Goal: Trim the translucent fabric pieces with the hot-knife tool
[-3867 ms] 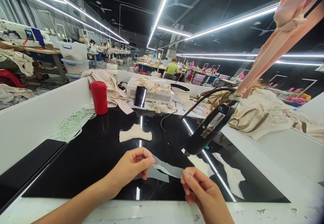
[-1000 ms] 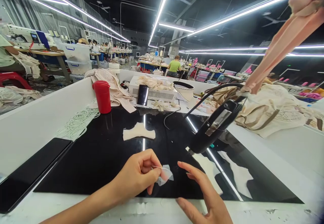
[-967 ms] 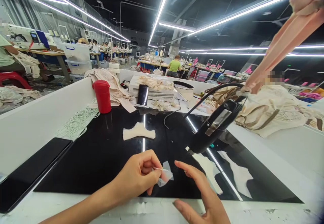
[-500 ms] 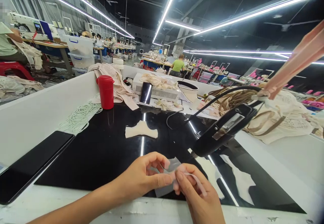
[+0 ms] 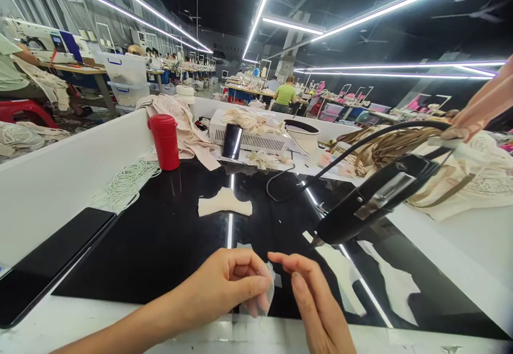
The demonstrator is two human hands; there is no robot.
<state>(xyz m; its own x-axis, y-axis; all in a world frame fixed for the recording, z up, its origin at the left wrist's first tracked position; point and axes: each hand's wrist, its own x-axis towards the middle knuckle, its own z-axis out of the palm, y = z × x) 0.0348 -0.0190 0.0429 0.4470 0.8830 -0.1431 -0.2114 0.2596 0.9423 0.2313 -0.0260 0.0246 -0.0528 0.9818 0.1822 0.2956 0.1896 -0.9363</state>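
While the left hand (image 5: 230, 284) pinches the film piece (image 5: 267, 290), slippage risk exists.
The right hand (image 5: 308, 295) hovers open beside it; a loose pinch drops it onto the surface (image 5: 160, 236).

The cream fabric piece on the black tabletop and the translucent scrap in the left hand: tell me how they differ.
The cream fabric piece lies flat on the black tabletop, untouched; the translucent scrap is pinched in the left hand, off the surface. The cream piece is opaque; the scrap lets the fingers show through. The cream piece looks larger and wing-shaped; the scrap is crumpled. The right hand is open beside the scrap. Both are thin and pale.
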